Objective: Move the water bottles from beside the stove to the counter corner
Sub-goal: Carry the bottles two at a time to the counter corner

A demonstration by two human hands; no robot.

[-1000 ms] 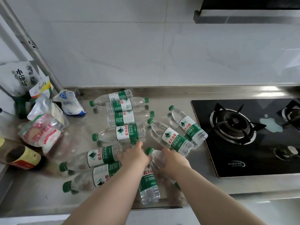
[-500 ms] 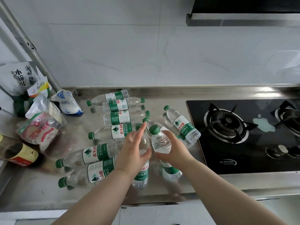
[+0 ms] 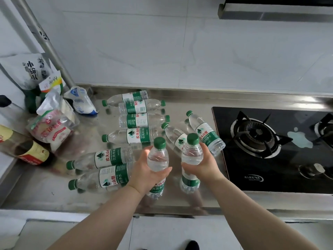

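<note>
Above the counter (image 3: 189,105), the left hand (image 3: 146,170) and right hand (image 3: 205,163) each wrap one upright bottle. Carry both bottles left and lay them beside the row of bottles (image 3: 137,121), not rolling it.

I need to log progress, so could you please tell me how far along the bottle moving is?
Done, apparently: six bottles lie grouped toward the corner, such as this one. In hand: the left hand and right hand each hold an upright bottle. Left: two bottles lying beside the stove.
</note>
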